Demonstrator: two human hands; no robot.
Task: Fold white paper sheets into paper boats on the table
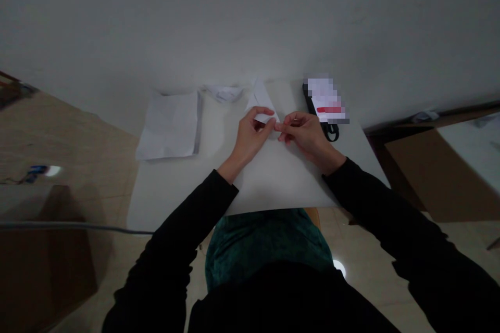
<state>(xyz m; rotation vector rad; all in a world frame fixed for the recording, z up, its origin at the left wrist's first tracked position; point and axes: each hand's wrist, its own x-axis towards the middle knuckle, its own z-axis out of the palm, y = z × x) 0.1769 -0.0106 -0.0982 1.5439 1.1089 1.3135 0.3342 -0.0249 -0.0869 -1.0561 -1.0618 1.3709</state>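
A folded white paper piece (261,98) with a pointed tip rises over the middle of a small white table (172,187). My left hand (252,132) pinches its lower edge with thumb and fingers curled. My right hand (307,132) meets it from the right, fingers closed on the same paper's edge. Both sleeves are black.
A stack of white sheets (171,126) lies at the table's left. A crumpled paper (225,93) sits near the wall. Black-handled scissors (330,130) and a blurred packet (326,99) lie at the right. Brown cardboard boxes (429,171) stand either side on the tiled floor.
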